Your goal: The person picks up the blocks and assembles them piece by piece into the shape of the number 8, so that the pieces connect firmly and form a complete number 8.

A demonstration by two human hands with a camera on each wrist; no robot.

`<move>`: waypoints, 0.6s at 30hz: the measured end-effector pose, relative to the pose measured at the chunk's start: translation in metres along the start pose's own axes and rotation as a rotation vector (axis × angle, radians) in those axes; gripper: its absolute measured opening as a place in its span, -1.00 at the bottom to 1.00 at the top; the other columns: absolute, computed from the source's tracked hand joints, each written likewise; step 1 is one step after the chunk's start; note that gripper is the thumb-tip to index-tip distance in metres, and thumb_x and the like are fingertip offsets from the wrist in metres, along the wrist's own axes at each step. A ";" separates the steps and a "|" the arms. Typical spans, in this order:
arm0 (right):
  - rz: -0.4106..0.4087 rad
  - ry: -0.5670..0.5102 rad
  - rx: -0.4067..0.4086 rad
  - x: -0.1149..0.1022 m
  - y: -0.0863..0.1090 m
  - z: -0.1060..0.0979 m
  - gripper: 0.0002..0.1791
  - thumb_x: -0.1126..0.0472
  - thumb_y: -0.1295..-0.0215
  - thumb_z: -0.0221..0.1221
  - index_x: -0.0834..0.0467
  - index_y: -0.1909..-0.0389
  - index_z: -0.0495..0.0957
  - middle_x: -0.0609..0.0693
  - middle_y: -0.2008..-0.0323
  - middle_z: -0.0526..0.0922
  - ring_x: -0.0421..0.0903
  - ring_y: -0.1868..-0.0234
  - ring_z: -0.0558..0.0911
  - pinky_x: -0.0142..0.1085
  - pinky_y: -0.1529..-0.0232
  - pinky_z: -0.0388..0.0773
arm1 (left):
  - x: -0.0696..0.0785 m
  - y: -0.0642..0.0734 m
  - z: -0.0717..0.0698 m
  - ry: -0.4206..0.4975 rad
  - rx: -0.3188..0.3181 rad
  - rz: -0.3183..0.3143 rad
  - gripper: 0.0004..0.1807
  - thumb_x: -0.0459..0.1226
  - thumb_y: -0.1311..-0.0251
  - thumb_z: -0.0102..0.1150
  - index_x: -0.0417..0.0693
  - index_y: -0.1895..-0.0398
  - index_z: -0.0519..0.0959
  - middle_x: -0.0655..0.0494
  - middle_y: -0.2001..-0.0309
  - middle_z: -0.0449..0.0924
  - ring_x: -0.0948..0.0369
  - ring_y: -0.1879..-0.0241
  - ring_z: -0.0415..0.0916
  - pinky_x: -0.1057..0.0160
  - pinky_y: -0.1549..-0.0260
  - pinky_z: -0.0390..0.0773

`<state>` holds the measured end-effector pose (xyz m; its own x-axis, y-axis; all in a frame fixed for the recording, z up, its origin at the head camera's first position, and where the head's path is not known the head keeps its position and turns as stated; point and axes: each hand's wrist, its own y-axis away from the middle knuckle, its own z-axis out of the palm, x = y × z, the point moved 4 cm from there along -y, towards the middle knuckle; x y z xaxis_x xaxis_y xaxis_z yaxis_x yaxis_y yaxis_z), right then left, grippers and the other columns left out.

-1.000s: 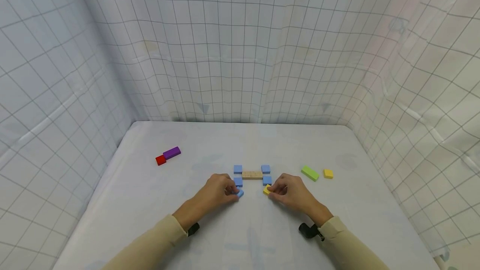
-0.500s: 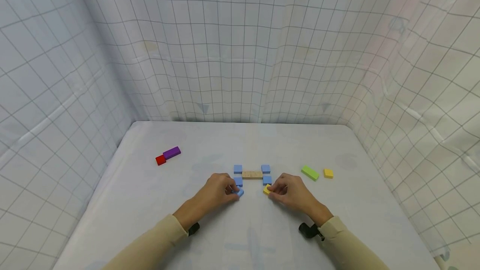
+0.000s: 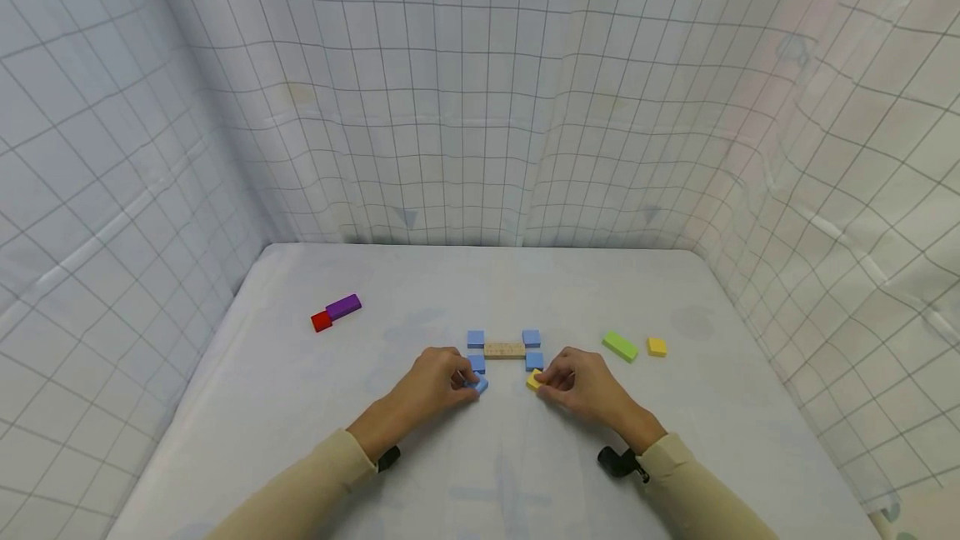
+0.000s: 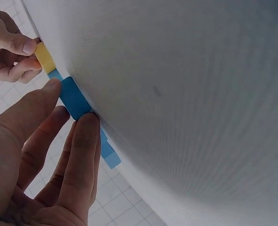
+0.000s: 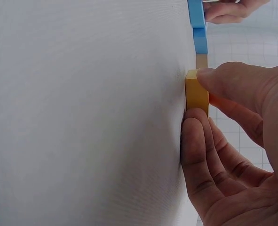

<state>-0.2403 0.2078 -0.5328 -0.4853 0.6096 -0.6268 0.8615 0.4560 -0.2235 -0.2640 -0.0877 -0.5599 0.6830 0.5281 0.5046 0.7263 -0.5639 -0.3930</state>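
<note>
Between thumb and fingertips, my left hand [image 3: 435,379] pinches a blue block [image 4: 75,99] low at the tabletop. My right hand [image 3: 583,386] pinches a yellow block [image 5: 196,92] the same way, a short gap to the right. Just beyond them lies a wooden block [image 3: 505,350], pale and long, flanked by small blue squares: a near-left blue block [image 3: 476,364], a far-left blue block [image 3: 476,338], a near-right blue block [image 3: 534,361] and a far-right blue block [image 3: 531,337]. The held blocks sit close in front of the near pair, partly covered by fingers.
On the left of the white-covered table [image 3: 420,473], a red block [image 3: 322,321] meets a purple block [image 3: 343,307]. To the right lie a lime green block [image 3: 620,346] and a second yellow block [image 3: 657,347]. Checked white curtains [image 3: 480,107] enclose the back and sides.
The blue block in my left hand has shifted very slightly. My right hand and its yellow block stay in place, as do the other blocks.
</note>
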 end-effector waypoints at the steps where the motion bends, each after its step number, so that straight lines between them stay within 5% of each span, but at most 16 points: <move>1: 0.003 0.000 -0.003 0.000 0.000 0.000 -0.85 0.34 -0.38 0.64 0.07 0.12 0.94 -0.07 0.17 0.82 -0.36 0.22 0.73 -0.43 0.14 0.80 | 0.003 0.000 -0.002 0.002 -0.004 -0.004 -0.79 -0.27 -0.17 0.84 -0.08 0.26 0.90 0.10 0.26 0.84 0.34 0.31 0.81 0.39 0.27 0.79; 5: 0.018 0.001 -0.016 -0.001 -0.001 0.000 -0.85 0.33 -0.39 0.64 0.07 0.12 0.93 -0.09 0.16 0.81 -0.39 0.21 0.71 -0.43 0.12 0.80 | 0.001 -0.002 0.001 0.042 -0.005 -0.016 -0.83 -0.31 -0.20 0.81 -0.08 0.28 0.90 0.10 0.29 0.82 0.35 0.37 0.77 0.40 0.36 0.75; 11: 0.016 -0.006 -0.018 -0.001 0.000 0.001 -0.84 0.35 -0.39 0.63 0.07 0.12 0.90 -0.08 0.15 0.82 -0.38 0.20 0.71 -0.42 0.10 0.81 | 0.026 -0.004 -0.017 0.072 -0.024 -0.065 -0.84 -0.37 -0.17 0.80 -0.13 0.31 0.89 0.07 0.29 0.82 0.33 0.36 0.78 0.38 0.33 0.78; 18: 0.009 -0.015 -0.009 -0.001 0.001 0.001 -0.82 0.36 -0.37 0.63 0.07 0.11 0.89 -0.08 0.13 0.82 -0.35 0.19 0.72 -0.42 0.09 0.81 | -0.011 -0.002 0.008 0.028 -0.047 -0.057 -0.83 -0.27 -0.19 0.83 0.00 0.29 0.91 0.19 0.27 0.82 0.46 0.35 0.76 0.45 0.34 0.74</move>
<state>-0.2390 0.2069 -0.5337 -0.4748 0.6040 -0.6401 0.8646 0.4561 -0.2109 -0.2726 -0.0871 -0.5710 0.6377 0.5428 0.5465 0.7592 -0.5629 -0.3268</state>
